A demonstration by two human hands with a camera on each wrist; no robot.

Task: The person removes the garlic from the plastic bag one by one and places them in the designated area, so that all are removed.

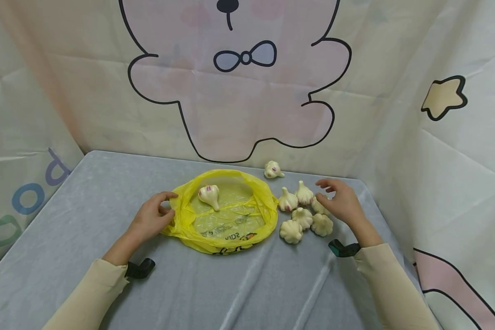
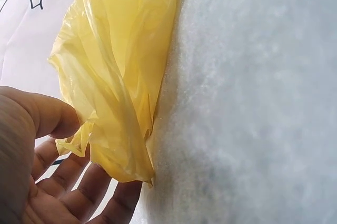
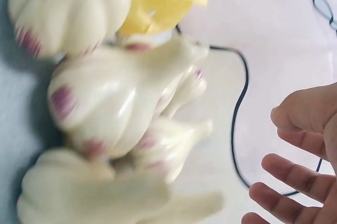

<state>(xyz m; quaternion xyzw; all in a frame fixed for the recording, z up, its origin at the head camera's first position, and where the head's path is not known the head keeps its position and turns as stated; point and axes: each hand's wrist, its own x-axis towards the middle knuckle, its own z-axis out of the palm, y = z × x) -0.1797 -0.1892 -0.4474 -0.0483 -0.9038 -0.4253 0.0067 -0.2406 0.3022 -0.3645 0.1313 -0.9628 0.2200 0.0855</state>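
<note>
A yellow plastic bag [image 1: 181, 229] lies spread open on the table, with one garlic bulb [image 1: 208, 196] inside it. At the bag's left edge, my left hand [image 1: 150, 217] pinches the crumpled rim between thumb and fingers; the left wrist view shows the thumb on the yellow film [image 2: 118, 77]. To the bag's right sits a cluster of several garlic bulbs [image 1: 290, 231], white with purplish patches. My right hand [image 1: 343, 202] hovers at the right side of that cluster, its fingers parted and holding nothing. In the right wrist view a garlic bulb [image 3: 121, 98] stands apart from the fingertips [image 3: 281, 169].
A single garlic bulb [image 1: 273, 169] lies behind the cluster, near the table's back edge. The table [image 1: 198, 288] has a grey cloth cover with creases at the front. Printed curtains [image 1: 247, 114] enclose it at the back and both sides.
</note>
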